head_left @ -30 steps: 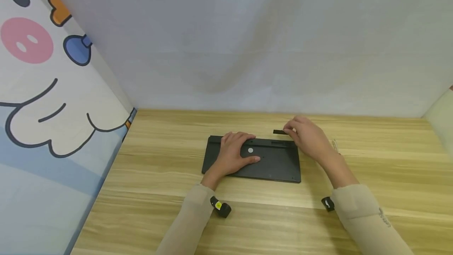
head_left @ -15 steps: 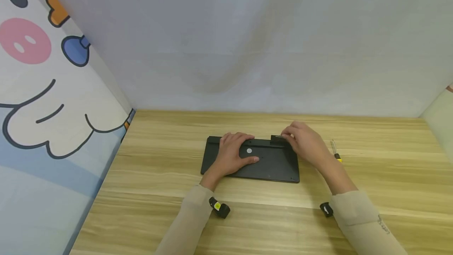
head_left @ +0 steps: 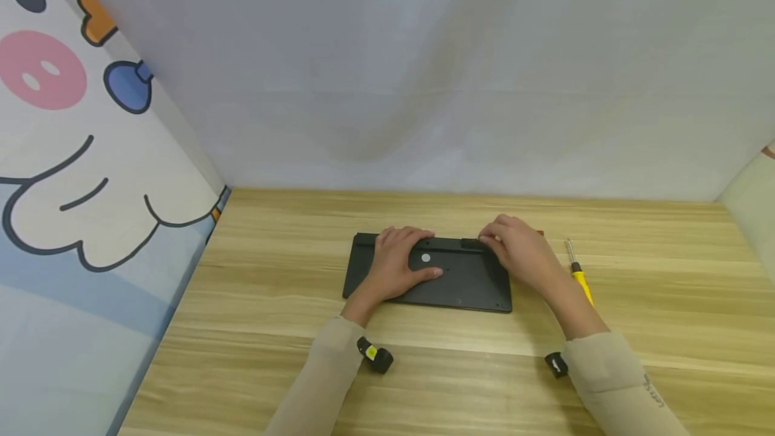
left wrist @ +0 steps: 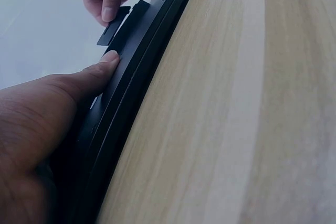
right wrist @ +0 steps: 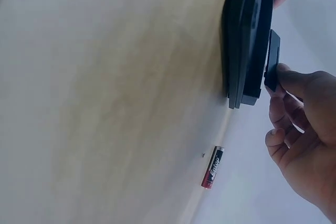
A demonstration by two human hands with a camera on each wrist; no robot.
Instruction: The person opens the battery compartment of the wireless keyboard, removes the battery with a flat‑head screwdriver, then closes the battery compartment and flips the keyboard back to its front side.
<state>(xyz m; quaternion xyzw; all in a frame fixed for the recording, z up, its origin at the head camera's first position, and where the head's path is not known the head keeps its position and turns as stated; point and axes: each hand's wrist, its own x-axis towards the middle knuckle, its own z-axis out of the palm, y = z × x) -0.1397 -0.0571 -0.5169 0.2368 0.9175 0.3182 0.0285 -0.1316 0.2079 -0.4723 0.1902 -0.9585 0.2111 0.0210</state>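
Observation:
A black keyboard (head_left: pixel 466 288) lies underside up on the wooden table, a round white sticker on its back. Over its left half rests my left hand (head_left: pixel 396 261), fingertips at the far edge and thumb laid on the underside. My right hand (head_left: pixel 523 251) pinches a small black battery cover (head_left: pixel 469 243) between thumb and fingers, at the battery compartment near the keyboard's far right corner. The right wrist view shows the battery cover (right wrist: pixel 272 59) tilted, close over the raised ridge. My right fingers partly hide the compartment.
A red-and-black battery (right wrist: pixel 212 167) lies beyond the keyboard's right end, a tiny dark screw-like piece (right wrist: pixel 203 155) beside it. Right of my right hand is a yellow-handled screwdriver (head_left: pixel 580 278), partly behind the forearm. A pale curtain (head_left: pixel 424 120) stands along the table's back edge.
My right hand has brought the battery cover down and toward me, from beyond the far edge onto the compartment area. More of the screwdriver shows now. The left hand stays in place.

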